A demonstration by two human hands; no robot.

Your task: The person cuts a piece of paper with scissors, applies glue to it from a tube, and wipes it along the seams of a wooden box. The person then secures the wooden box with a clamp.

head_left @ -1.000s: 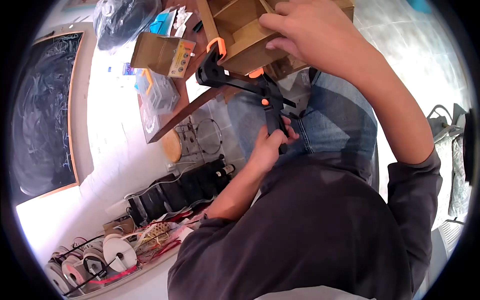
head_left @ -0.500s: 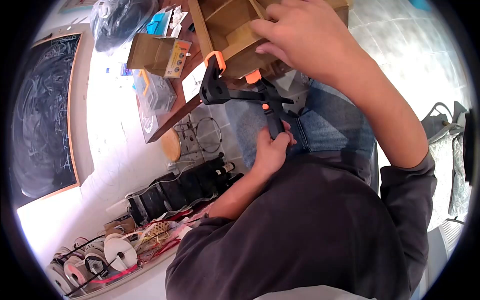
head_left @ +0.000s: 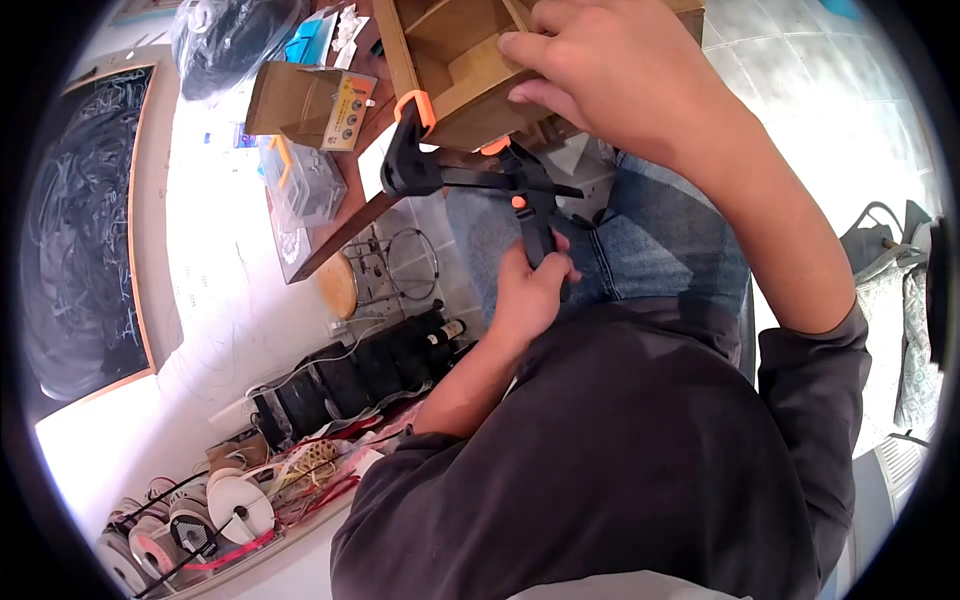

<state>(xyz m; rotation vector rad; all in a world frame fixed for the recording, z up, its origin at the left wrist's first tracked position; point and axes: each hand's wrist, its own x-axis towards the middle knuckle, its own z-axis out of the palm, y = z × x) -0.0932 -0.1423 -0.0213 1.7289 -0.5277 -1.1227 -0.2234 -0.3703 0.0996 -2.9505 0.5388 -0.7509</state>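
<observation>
My left hand [head_left: 532,295] is wrapped round the handle of a black bar clamp [head_left: 480,180] with orange pads. The clamp's far jaw, with its orange pad [head_left: 413,108], reaches over the corner of a wooden box with compartments [head_left: 490,85]. Its near orange pad [head_left: 496,147] lies just below the box's near side; whether it touches the wood I cannot tell. My right hand [head_left: 610,70] grips the box's side wall from above, thumb on the near face and fingers over the edge, some of them hidden.
The brown table [head_left: 345,237] carries an opened cardboard box [head_left: 300,105], a clear plastic case [head_left: 305,185] and a bag-wrapped dark object [head_left: 235,45]. A stool [head_left: 340,285] stands below. Ribbon spools [head_left: 240,505] line a shelf at lower left; a chalkboard [head_left: 85,230] hangs beyond.
My left hand and the clamp have shifted slightly left and up, toward the corner of the box. My right hand stays on the box wall.
</observation>
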